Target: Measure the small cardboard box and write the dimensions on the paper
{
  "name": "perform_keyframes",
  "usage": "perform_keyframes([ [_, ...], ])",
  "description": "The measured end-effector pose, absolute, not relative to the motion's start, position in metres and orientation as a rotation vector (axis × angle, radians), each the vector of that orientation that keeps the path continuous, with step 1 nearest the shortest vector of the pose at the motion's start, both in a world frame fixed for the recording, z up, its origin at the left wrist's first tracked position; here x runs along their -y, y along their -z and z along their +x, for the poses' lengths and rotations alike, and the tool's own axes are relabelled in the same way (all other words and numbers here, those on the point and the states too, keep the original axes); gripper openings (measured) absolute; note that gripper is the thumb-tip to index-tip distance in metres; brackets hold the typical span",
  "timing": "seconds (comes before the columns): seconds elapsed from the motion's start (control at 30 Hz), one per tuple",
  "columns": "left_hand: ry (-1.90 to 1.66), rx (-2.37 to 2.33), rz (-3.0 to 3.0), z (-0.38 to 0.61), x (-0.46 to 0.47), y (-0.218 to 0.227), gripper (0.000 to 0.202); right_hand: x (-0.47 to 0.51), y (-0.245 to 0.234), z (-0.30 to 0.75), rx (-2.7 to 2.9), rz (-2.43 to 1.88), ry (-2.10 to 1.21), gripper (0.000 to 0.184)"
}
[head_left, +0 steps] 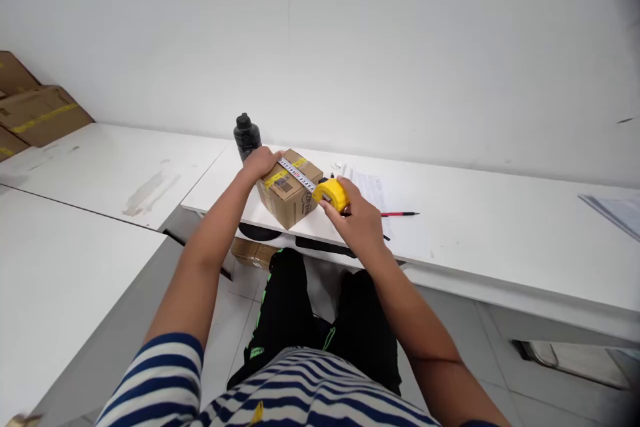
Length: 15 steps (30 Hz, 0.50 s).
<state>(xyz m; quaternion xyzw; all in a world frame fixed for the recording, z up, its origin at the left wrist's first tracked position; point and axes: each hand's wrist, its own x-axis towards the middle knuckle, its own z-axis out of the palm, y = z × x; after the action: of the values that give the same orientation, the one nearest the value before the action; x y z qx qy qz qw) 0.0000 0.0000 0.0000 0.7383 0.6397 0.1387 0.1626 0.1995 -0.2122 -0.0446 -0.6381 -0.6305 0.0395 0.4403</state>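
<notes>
A small brown cardboard box (287,210) with yellow tape stands near the front edge of the white table. The printed blade (299,174) of a tape measure lies stretched across its top. My left hand (261,162) is closed at the box's far left edge, its fingers pressing the blade's end there; the very tip is hidden. In my right hand (363,217) is the yellow tape measure case (334,194), gripped between thumb and fingers at the box's right side.
Behind my left hand stands a dark bottle (247,136). A red and black pen (400,214) and printed papers (373,188) lie to the right, with more sheets (613,210) farther off. Larger cartons (45,114) are stacked at far left; another box (253,252) sits beneath the table.
</notes>
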Motion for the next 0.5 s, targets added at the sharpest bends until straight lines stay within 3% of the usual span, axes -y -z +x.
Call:
perform_keyframes([
  [0.23,-0.578,-1.787,2.027,-0.005,0.005,0.007,0.044,0.194,0.048,0.190,1.659,-1.494,-0.122,0.058],
  [0.37,-1.019,-1.678,1.946,-0.016,0.025,-0.009,0.040,0.177,0.039,0.213,1.652,-1.495,-0.332,0.065],
  [0.43,-1.237,-1.575,1.871,-0.029,0.043,-0.018,0.039,0.154,0.030,0.238,1.680,-1.418,-0.460,0.055],
  [0.5,-1.230,-1.498,1.846,-0.045,0.064,-0.022,0.043,0.121,0.018,0.266,1.693,-1.306,-0.592,0.046],
])
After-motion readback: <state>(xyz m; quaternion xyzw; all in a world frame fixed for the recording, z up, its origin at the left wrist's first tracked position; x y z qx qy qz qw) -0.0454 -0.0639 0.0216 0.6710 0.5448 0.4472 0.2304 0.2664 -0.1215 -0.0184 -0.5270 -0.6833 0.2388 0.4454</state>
